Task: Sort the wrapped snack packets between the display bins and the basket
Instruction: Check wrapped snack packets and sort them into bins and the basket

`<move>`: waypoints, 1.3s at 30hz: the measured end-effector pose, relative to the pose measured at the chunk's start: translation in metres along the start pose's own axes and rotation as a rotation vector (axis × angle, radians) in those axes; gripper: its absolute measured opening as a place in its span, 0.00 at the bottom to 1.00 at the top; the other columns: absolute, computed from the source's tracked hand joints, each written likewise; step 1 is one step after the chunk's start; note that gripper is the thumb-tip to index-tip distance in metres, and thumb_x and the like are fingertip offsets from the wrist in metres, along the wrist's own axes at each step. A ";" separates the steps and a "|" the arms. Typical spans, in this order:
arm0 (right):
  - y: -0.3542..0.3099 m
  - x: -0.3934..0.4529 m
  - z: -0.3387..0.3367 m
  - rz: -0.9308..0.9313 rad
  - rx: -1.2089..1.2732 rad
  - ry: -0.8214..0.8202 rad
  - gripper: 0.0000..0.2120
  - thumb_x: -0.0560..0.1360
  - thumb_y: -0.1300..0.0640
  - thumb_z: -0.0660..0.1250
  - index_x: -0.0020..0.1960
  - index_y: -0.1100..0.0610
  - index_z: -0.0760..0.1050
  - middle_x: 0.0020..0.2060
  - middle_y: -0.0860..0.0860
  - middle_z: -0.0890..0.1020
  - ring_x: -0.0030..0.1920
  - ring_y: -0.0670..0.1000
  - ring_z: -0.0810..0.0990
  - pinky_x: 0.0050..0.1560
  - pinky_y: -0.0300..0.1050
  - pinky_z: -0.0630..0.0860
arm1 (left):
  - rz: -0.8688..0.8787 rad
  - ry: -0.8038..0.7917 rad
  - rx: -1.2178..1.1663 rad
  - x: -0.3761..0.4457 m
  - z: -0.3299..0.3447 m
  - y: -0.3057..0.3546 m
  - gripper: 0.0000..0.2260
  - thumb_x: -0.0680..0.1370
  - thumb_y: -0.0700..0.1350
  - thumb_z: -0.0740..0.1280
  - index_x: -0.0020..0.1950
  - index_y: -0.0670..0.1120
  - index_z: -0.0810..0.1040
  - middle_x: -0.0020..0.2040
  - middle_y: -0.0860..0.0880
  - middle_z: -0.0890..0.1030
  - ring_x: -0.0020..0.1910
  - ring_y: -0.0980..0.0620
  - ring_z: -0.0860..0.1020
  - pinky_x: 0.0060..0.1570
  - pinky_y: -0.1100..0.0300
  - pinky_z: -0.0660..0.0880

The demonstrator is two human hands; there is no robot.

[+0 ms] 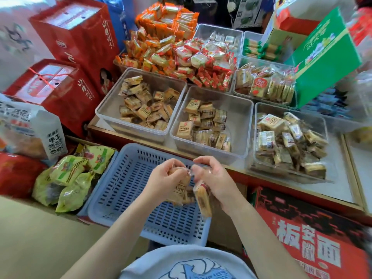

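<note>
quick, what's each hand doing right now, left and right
Left hand: closed around tan wrapped snack packets, held over the blue basket.
Right hand: closed, gripping another tan packet over the basket.

Red cartons (76, 37) — green box (324, 57)

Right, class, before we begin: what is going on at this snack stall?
A person is sorting wrapped snack packets. Both hands are over a blue basket, which looks empty. The left hand grips a tan packet, and the right hand grips another packet. Behind the basket, clear bins on the counter hold similar tan packets, with heaps of orange packets and red packets further back.
</note>
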State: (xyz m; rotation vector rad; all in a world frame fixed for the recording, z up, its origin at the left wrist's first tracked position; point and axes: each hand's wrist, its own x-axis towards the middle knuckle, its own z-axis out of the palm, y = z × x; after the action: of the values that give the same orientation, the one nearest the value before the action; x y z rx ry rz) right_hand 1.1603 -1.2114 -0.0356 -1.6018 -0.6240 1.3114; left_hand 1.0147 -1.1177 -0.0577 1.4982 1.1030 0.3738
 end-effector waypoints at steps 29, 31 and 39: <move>-0.001 -0.009 -0.018 -0.062 0.082 0.287 0.07 0.77 0.55 0.73 0.55 0.51 0.82 0.48 0.50 0.86 0.48 0.50 0.84 0.46 0.48 0.80 | -0.087 -0.215 -0.326 -0.014 -0.003 0.015 0.15 0.77 0.40 0.73 0.63 0.46 0.80 0.54 0.43 0.86 0.52 0.46 0.86 0.46 0.54 0.84; -0.001 -0.009 -0.019 -0.080 0.004 0.261 0.10 0.76 0.54 0.74 0.57 0.50 0.80 0.48 0.48 0.84 0.47 0.48 0.83 0.45 0.44 0.77 | -0.177 -0.056 -0.474 -0.008 -0.002 0.015 0.13 0.78 0.41 0.73 0.62 0.41 0.79 0.52 0.42 0.86 0.48 0.47 0.87 0.41 0.58 0.83; 0.004 -0.008 -0.013 -0.142 -0.254 0.153 0.04 0.77 0.54 0.73 0.45 0.53 0.80 0.35 0.43 0.81 0.35 0.38 0.76 0.41 0.36 0.72 | -0.270 -0.018 -0.480 0.000 0.000 0.014 0.22 0.80 0.48 0.70 0.70 0.38 0.74 0.56 0.41 0.84 0.50 0.47 0.86 0.46 0.57 0.84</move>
State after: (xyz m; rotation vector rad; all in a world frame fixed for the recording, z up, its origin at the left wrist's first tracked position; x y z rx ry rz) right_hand 1.1691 -1.2239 -0.0357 -1.8072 -0.8185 1.0256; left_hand 1.0203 -1.1158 -0.0447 0.9172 1.0906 0.4006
